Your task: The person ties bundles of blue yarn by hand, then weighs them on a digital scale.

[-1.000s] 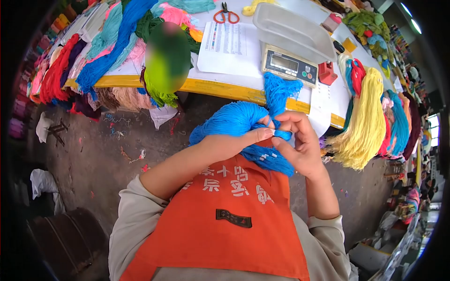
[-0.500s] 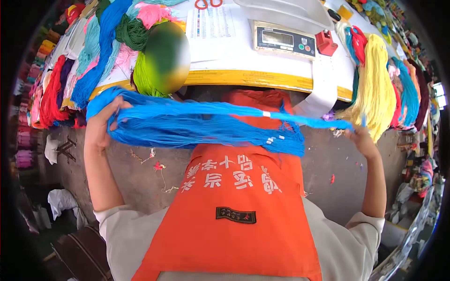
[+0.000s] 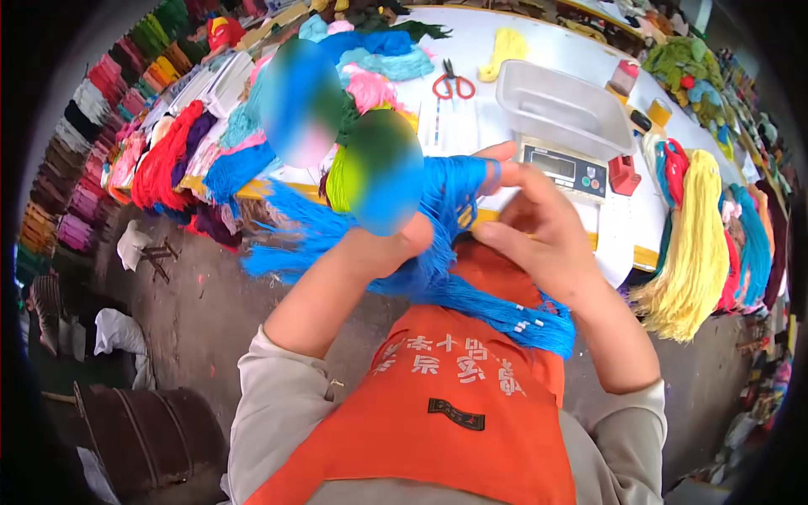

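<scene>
A bright blue yarn skein is bunched in front of my chest, above my orange apron. My left hand grips the skein from below, partly hidden by a blurred patch. My right hand is closed on the top of the skein, fingers curled over a loop of it. Loose blue strands hang down to the left and trail across the apron to the right.
A white table ahead carries a digital scale with a clear tray, red scissors, a red stapler-like tool. Coloured yarn skeins pile at left; yellow ones hang at right. Concrete floor lies below.
The skein was stretched wide between my spread hands half a second ago; now both hands have come together at the centre and the yarn is gathered into a bunch.
</scene>
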A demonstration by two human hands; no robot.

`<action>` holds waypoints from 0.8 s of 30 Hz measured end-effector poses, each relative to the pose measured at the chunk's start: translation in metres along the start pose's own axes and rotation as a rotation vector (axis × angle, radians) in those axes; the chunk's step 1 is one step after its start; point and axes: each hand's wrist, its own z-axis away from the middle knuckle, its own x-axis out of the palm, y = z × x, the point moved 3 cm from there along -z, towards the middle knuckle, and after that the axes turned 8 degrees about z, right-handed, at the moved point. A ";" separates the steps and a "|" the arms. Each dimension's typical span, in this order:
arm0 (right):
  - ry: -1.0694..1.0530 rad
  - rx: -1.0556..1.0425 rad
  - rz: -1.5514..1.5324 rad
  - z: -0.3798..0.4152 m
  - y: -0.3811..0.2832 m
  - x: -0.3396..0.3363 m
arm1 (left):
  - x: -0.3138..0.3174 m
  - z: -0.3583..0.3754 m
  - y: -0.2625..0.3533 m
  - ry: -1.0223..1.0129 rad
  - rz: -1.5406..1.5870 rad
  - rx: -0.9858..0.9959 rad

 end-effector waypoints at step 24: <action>-0.101 0.157 -0.277 -0.025 0.054 0.005 | -0.025 0.009 -0.052 0.355 0.240 -0.013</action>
